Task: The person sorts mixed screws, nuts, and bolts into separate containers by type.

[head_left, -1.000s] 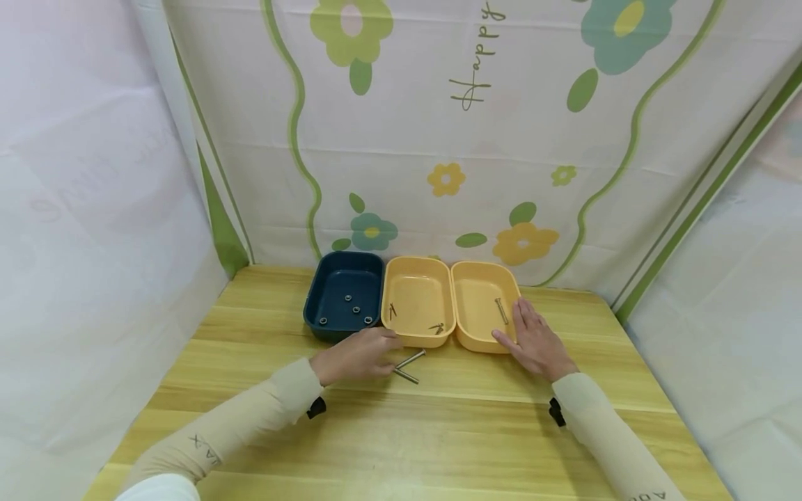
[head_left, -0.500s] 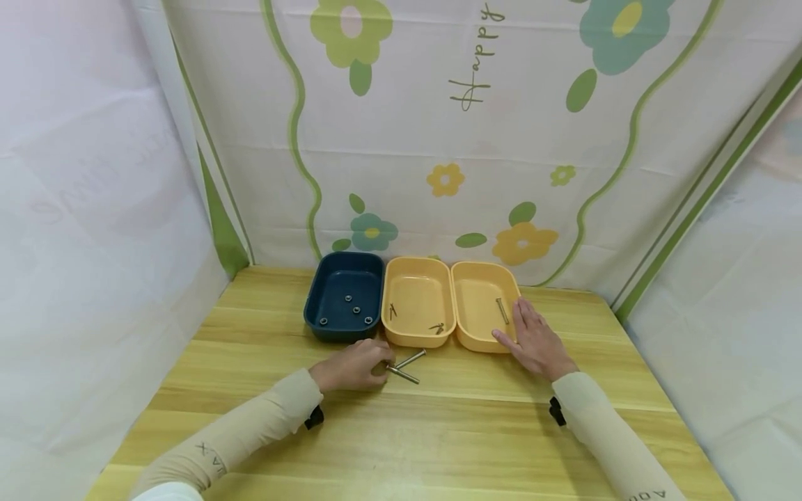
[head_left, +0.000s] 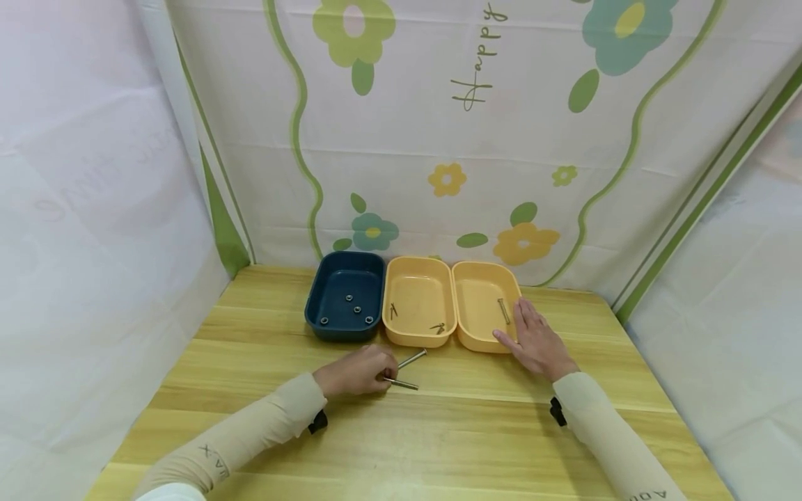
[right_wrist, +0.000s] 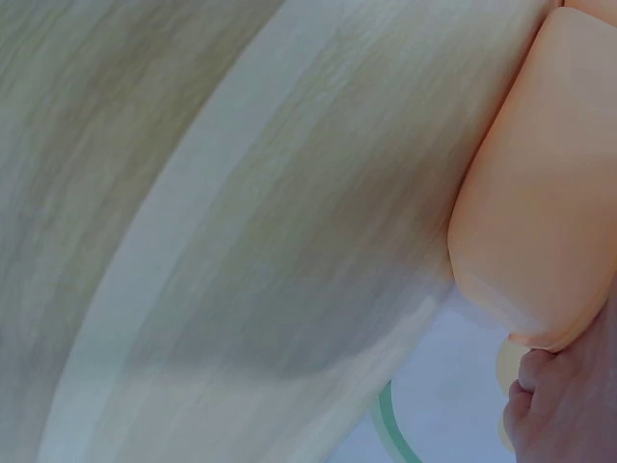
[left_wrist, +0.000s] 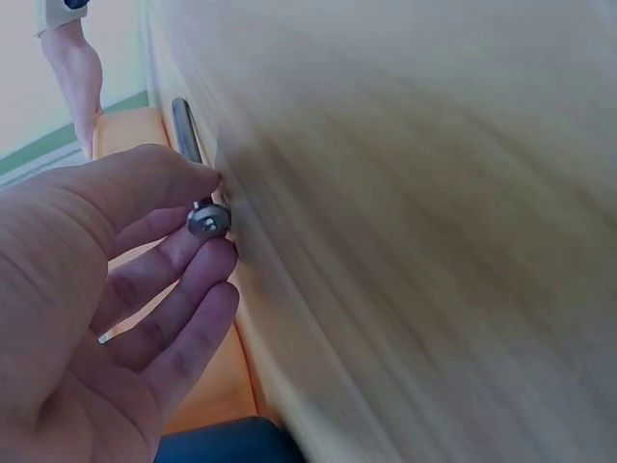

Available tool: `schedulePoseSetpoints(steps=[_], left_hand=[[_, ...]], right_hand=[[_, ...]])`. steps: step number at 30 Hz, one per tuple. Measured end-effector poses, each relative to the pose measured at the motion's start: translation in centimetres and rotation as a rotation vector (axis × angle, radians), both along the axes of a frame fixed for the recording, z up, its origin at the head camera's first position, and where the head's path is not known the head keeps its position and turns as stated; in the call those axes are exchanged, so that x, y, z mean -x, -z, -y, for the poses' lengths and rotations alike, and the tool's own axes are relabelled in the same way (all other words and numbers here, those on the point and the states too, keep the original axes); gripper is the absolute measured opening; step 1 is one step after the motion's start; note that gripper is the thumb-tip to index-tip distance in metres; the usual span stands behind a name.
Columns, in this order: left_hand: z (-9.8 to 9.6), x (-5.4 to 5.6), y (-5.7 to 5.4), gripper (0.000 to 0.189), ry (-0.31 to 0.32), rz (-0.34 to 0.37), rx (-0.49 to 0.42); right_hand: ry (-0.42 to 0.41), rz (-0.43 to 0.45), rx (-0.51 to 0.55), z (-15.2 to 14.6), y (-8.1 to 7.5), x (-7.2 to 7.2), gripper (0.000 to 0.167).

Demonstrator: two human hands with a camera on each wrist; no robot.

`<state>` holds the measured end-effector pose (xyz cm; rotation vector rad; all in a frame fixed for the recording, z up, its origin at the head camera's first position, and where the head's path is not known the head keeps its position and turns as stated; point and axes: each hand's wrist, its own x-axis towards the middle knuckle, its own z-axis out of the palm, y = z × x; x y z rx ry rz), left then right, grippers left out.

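Just in front of the trays, my left hand (head_left: 360, 370) pinches a long metal bolt (head_left: 404, 384) between thumb and fingertips. The left wrist view shows the round head of the bolt (left_wrist: 209, 220) at those fingertips, close over the tabletop. A second long bolt (head_left: 412, 359) lies on the wood beside that hand, its near end hidden by the fingers. My right hand (head_left: 537, 342) rests with straight fingers along the right side of the right-hand yellow tray (head_left: 474, 339), its thumb over the front rim. One bolt (head_left: 504, 311) lies inside that tray.
A dark blue tray (head_left: 341, 334) holding several nuts (head_left: 357, 309) stands at the left of the row. Between it and the right tray, a middle yellow tray (head_left: 416, 341) contains small screws (head_left: 438, 327). Behind them hangs a flowered cloth (head_left: 388, 139), over the wooden table (head_left: 426, 445).
My left hand has drawn back from the middle tray's front edge and taken hold of one bolt, turning it slightly and shifting it nearer me. My right hand has stayed in place.
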<state>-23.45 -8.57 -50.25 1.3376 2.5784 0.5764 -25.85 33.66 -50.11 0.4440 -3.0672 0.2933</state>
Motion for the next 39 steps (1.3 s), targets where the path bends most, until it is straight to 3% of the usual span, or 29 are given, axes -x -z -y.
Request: schedulePoseSetpoints(steps=[6, 13, 18, 25, 39], left_hand=[[-0.2, -0.6, -0.2, 0.010, 0.016, 0.021, 0.006], [-0.3, -1.2, -0.3, 0.011, 0.068, -0.052, 0.012], [-0.5, -1.4, -0.7, 0.010, 0.071, -0.051, 0.011], [-0.9, -1.1, -2.6, 0.007, 0.086, -0.093, -0.006], [-2.8, 0.6, -7.1, 0.007, 0.092, -0.225, -0.018]], right_hand=[[0.000, 0.001, 0.008, 0.0, 0.2, 0.0, 0.099], [-0.002, -0.006, 0.014, 0.0, 0.4, -0.1, 0.099], [-0.003, -0.003, 0.014, 0.0, 0.3, -0.1, 0.099], [-0.004, -0.008, 0.009, 0.0, 0.2, -0.1, 0.099], [-0.002, -0.008, 0.016, 0.0, 0.1, -0.1, 0.098]])
